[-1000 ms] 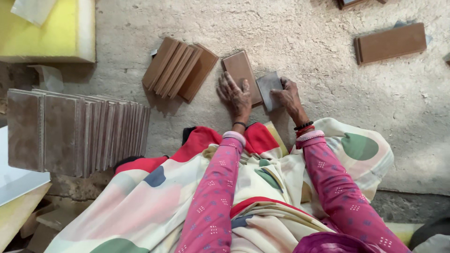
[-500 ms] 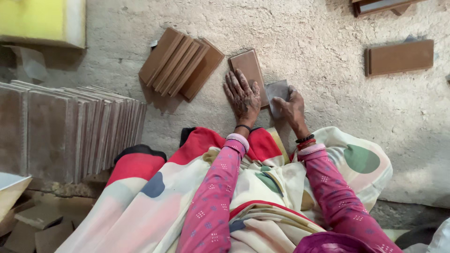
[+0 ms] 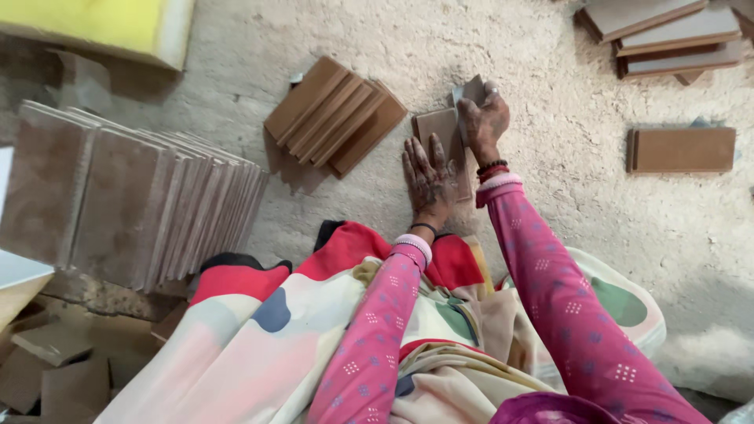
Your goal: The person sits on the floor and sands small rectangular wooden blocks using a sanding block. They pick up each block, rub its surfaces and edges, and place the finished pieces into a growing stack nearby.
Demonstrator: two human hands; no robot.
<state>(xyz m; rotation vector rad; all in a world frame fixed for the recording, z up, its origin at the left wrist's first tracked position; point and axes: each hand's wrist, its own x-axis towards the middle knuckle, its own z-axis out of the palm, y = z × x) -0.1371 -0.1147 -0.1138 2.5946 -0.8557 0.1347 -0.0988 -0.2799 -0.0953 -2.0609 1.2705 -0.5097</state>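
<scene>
The left hand (image 3: 428, 179) lies flat, fingers spread wide, pressing a thin brown rectangular tile (image 3: 440, 129) against the rough, gritty floor (image 3: 550, 235). The right hand (image 3: 484, 119) sits at the tile's far edge, fingers curled narrow around a small grey pad (image 3: 471, 90), flat and stiff-looking. Just left of the tile, a fan (image 3: 334, 118) of similar smooth brown tiles leans overlapped. Farther left a row (image 3: 133, 200) of dusty slabs stands on edge. More tiles (image 3: 682, 149) lie flat at right, well apart. A yellow foam block (image 3: 102, 27) rests at the top left
</scene>
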